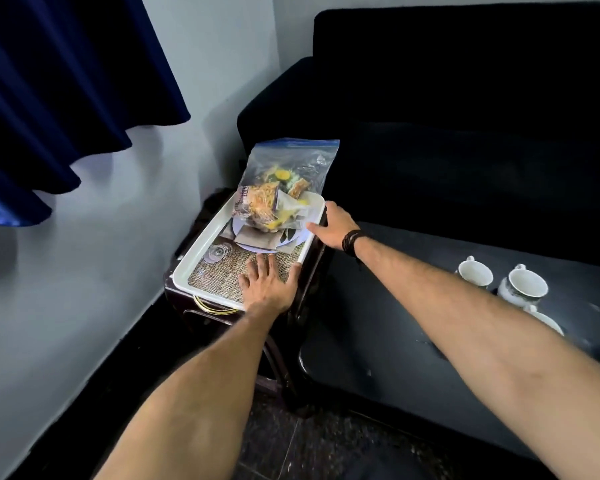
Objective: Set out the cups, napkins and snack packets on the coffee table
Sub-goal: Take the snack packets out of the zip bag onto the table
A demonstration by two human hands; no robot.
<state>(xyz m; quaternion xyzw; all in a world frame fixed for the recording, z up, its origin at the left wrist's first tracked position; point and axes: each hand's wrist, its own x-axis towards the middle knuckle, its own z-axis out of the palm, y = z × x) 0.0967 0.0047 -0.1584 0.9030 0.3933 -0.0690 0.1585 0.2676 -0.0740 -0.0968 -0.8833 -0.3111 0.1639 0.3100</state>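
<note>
Reaching forward from the bottom edge, two bare forearms stretch toward a white tray (201, 242) that sits on a small dark side table (177, 289) against the pale wall. The left hand (269, 280) lies flat on the near end of the tray, fingers straight and spread over its printed burlap-pattern base, the thumb out along the near right rim; it grasps nothing. The right hand (333, 225), with dark cord bracelets (352, 242) at the wrist, is at the tray's right rim farther along, fingers extended and relaxed, the fingertips touching or just at the edge of a clear zip bag (284, 188); I cannot tell whether they pinch the plastic.

To the right, on the black coffee table (378, 323), stand white cups (523, 287) close together near its right side, well apart from the tray; a third white piece shows partly behind the right forearm.

The zip bag, with a blue seal strip at its top, rests on the far half of the tray and holds snack packets (258, 200) in yellow and orange print. Behind it is a black sofa (465, 116), and a dark blue curtain (49, 81) hangs at upper left.
</note>
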